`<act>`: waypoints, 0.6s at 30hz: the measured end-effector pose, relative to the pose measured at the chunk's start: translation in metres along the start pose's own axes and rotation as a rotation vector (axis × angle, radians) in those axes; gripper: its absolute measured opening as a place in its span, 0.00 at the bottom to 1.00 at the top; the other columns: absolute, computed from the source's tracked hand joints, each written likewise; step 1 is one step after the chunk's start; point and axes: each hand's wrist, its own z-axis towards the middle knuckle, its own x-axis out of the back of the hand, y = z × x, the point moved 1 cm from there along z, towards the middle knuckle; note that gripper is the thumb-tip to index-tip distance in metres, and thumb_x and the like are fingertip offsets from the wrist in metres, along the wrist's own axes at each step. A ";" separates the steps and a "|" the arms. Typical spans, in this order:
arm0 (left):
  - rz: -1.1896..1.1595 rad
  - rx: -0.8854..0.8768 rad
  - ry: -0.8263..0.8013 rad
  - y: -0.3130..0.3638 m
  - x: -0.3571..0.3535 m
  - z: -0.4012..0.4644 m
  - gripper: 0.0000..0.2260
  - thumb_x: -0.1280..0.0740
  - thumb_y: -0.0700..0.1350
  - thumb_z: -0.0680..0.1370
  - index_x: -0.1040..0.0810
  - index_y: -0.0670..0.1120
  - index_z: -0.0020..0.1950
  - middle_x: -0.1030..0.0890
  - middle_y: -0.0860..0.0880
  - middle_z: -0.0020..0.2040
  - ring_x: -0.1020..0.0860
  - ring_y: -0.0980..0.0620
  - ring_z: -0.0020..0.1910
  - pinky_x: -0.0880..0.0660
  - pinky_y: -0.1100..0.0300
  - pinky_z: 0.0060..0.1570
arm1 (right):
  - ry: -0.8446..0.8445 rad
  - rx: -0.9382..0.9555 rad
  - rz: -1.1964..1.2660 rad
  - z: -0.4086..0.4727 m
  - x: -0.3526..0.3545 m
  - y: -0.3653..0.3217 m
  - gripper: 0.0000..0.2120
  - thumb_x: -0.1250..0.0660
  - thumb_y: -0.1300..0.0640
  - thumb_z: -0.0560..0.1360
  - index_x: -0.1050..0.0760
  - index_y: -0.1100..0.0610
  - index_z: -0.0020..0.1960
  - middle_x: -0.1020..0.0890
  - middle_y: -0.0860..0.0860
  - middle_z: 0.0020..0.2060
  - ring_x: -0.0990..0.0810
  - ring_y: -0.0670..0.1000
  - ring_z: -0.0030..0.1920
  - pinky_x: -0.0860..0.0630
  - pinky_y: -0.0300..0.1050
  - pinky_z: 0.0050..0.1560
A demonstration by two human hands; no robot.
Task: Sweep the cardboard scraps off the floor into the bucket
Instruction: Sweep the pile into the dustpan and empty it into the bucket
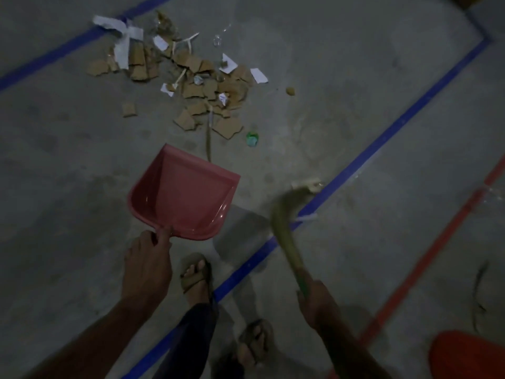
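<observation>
Cardboard scraps (191,77) lie heaped ahead of both hands, the heap running left to right, just beyond the dustpan (183,195). Left hand (147,258) grips the dustpan, nearer; right hand (317,299) grips the broom (287,228). Bucket (467,354) sits rear-right.

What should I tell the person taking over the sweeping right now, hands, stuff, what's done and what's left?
Left hand grips the handle end of the pink dustpan, which looks empty.
Right hand grips the green broom, its blurred head near the blue tape line.
Cardboard scraps lie piled with white paper bits beyond the dustpan; a green wrapper lies beside them.
An orange rim, likely the bucket, shows at the lower right.
Done: scraps gathered in one pile.
Left: sweep them into the dustpan, tip into the bucket.
</observation>
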 end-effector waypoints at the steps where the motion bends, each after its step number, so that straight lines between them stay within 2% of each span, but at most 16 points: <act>1: 0.010 -0.003 -0.011 -0.002 -0.002 0.002 0.16 0.42 0.39 0.80 0.26 0.45 0.67 0.30 0.43 0.43 0.29 0.40 0.41 0.32 0.45 0.41 | -0.025 0.028 -0.004 0.007 -0.005 -0.019 0.26 0.36 0.52 0.79 0.36 0.53 0.76 0.23 0.60 0.61 0.21 0.59 0.56 0.24 0.51 0.56; 3: 0.034 -0.009 -0.046 -0.006 -0.004 0.005 0.15 0.39 0.38 0.81 0.27 0.45 0.67 0.30 0.42 0.44 0.28 0.39 0.42 0.31 0.43 0.42 | -0.038 0.110 0.042 0.012 -0.008 -0.051 0.24 0.38 0.50 0.80 0.35 0.49 0.75 0.23 0.54 0.59 0.22 0.53 0.55 0.23 0.51 0.56; 7: 0.057 0.006 -0.064 -0.015 0.003 0.009 0.16 0.34 0.38 0.79 0.27 0.46 0.67 0.29 0.40 0.45 0.27 0.36 0.43 0.31 0.41 0.43 | 0.141 0.174 0.211 -0.023 -0.002 -0.063 0.25 0.38 0.51 0.81 0.37 0.44 0.76 0.25 0.49 0.56 0.24 0.47 0.50 0.25 0.42 0.49; 10: 0.062 0.020 -0.050 -0.021 0.011 0.007 0.17 0.34 0.37 0.79 0.28 0.45 0.67 0.29 0.38 0.45 0.28 0.36 0.43 0.30 0.40 0.43 | 0.240 0.040 0.254 -0.069 -0.008 -0.031 0.26 0.35 0.52 0.79 0.37 0.39 0.75 0.24 0.49 0.56 0.22 0.49 0.50 0.25 0.42 0.48; 13: 0.084 0.023 -0.068 -0.025 0.009 0.001 0.18 0.35 0.38 0.79 0.29 0.46 0.69 0.29 0.39 0.44 0.28 0.37 0.43 0.30 0.40 0.43 | 0.230 -0.133 0.329 -0.096 -0.023 0.014 0.41 0.31 0.57 0.76 0.49 0.22 0.70 0.24 0.52 0.51 0.19 0.55 0.46 0.21 0.49 0.47; 14: 0.080 0.015 -0.071 -0.024 0.007 -0.002 0.18 0.35 0.38 0.79 0.29 0.45 0.69 0.30 0.40 0.44 0.28 0.37 0.43 0.30 0.40 0.43 | 0.191 -0.171 0.320 -0.099 -0.025 0.023 0.44 0.31 0.58 0.74 0.52 0.21 0.69 0.22 0.55 0.51 0.19 0.57 0.46 0.20 0.51 0.48; 16: 0.062 0.007 -0.076 -0.022 0.002 -0.005 0.18 0.34 0.37 0.79 0.29 0.45 0.68 0.30 0.41 0.43 0.29 0.38 0.43 0.31 0.41 0.42 | 0.091 -0.199 0.276 -0.093 -0.031 0.030 0.40 0.32 0.61 0.74 0.46 0.31 0.73 0.21 0.62 0.58 0.19 0.62 0.54 0.23 0.53 0.55; 18: 0.062 0.008 -0.078 -0.019 -0.002 -0.005 0.18 0.34 0.37 0.79 0.29 0.45 0.68 0.30 0.41 0.43 0.29 0.38 0.43 0.31 0.42 0.42 | 0.015 -0.171 0.179 -0.079 -0.034 0.018 0.32 0.33 0.59 0.75 0.40 0.39 0.73 0.21 0.61 0.62 0.21 0.60 0.58 0.26 0.50 0.59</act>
